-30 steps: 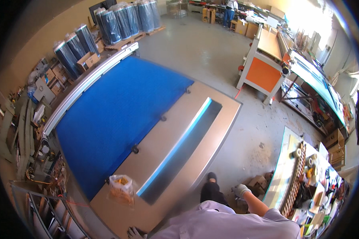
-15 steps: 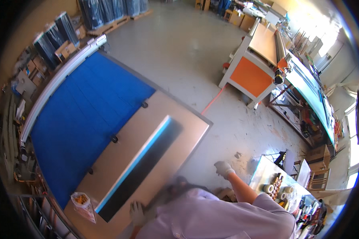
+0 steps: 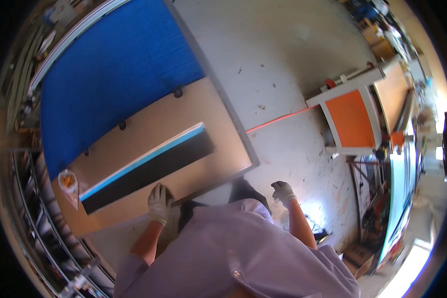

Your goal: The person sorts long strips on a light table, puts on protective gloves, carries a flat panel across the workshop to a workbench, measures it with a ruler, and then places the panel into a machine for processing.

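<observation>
A long dark panel (image 3: 149, 171) with a light blue edge lies on a tan board (image 3: 203, 114). My left hand (image 3: 158, 202), in a white glove, rests flat on the board at the panel's near edge. My right hand (image 3: 283, 190), also gloved, hangs over the concrete floor with fingers curled and holds nothing. My light purple shirt fills the lower middle of the view.
A blue sheet (image 3: 109, 74) covers the table beyond the board. A small plastic bag (image 3: 68, 183) with orange contents lies at the board's left end. An orange and white bench (image 3: 350, 119) stands to the right. Shelving runs along the left side.
The view has swung down and left toward the table. My left hand has come forward onto the board beside the dark panel. My right hand stays out over the floor.
</observation>
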